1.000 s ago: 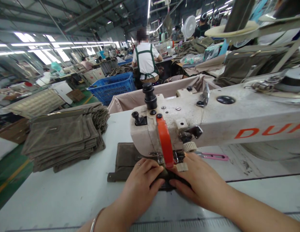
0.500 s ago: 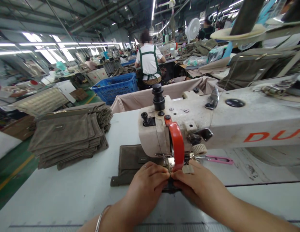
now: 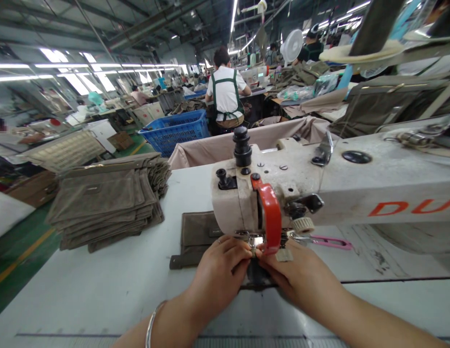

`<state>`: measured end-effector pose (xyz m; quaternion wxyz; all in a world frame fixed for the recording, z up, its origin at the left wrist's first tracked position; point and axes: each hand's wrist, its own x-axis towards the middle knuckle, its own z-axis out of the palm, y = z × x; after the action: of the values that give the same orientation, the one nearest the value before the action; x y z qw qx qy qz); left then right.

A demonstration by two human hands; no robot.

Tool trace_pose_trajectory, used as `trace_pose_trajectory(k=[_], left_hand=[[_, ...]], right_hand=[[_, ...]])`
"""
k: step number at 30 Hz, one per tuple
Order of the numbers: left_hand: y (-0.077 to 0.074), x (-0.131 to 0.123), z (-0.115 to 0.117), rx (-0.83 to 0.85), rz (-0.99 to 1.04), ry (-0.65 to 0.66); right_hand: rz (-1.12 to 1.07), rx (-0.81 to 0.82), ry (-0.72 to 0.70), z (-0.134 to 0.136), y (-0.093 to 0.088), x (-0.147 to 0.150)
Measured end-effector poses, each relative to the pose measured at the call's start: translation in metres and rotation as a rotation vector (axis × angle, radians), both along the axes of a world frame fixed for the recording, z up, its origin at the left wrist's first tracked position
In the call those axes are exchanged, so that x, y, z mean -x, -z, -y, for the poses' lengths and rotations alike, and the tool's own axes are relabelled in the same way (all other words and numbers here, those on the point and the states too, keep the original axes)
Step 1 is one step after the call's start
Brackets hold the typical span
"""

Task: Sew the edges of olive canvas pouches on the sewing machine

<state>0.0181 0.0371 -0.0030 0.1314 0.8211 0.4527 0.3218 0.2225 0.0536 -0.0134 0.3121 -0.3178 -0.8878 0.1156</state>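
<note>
A brown-grey fabric piece (image 3: 197, 232) with a small label lies flat on the white table, its right part beneath the head of a white sewing machine (image 3: 232, 208). My left hand (image 3: 221, 268) pinches the near edge of the fabric just left of the presser foot. On the other side of the foot, my right hand (image 3: 297, 268) has its fingers pressed together on the same fabric, its fingertips partly behind the red guard (image 3: 271, 217). The fingertips of both hands nearly meet. Under the hands the fabric's right part is mostly hidden.
At the left of the table (image 3: 137, 290) stands a stack of brown-grey fabric pieces (image 3: 101, 198). Pink-handled snips (image 3: 331, 242) lie behind my right hand. Beyond the table are a blue basket (image 3: 177, 130), beige cloth (image 3: 195, 152) and a seated person (image 3: 226, 92) facing away.
The fabric has shifted slightly away from me under the machine, and both hands have moved a little with it. The whole view has shifted slightly.
</note>
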Motion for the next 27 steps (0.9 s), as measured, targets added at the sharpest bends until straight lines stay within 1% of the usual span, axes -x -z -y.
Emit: trace_pose_trajectory(k=[8, 15, 22, 27], left_hand=[[0.004, -0.002, -0.007, -0.089, -0.042, -0.005], [0.004, -0.001, -0.013, -0.027, -0.065, -0.034], [0.012, 0.0, -0.015, -0.027, -0.036, -0.075], [0.013, 0.0, -0.015, -0.017, -0.032, -0.086]], right_hand=[[0.038, -0.089, 0.042, -0.005, 0.001, 0.0], [0.049, -0.104, 0.079, -0.008, 0.003, 0.001], [0.024, -0.098, 0.077, -0.009, 0.006, 0.002], [0.038, -0.108, 0.092, -0.009, 0.006, 0.002]])
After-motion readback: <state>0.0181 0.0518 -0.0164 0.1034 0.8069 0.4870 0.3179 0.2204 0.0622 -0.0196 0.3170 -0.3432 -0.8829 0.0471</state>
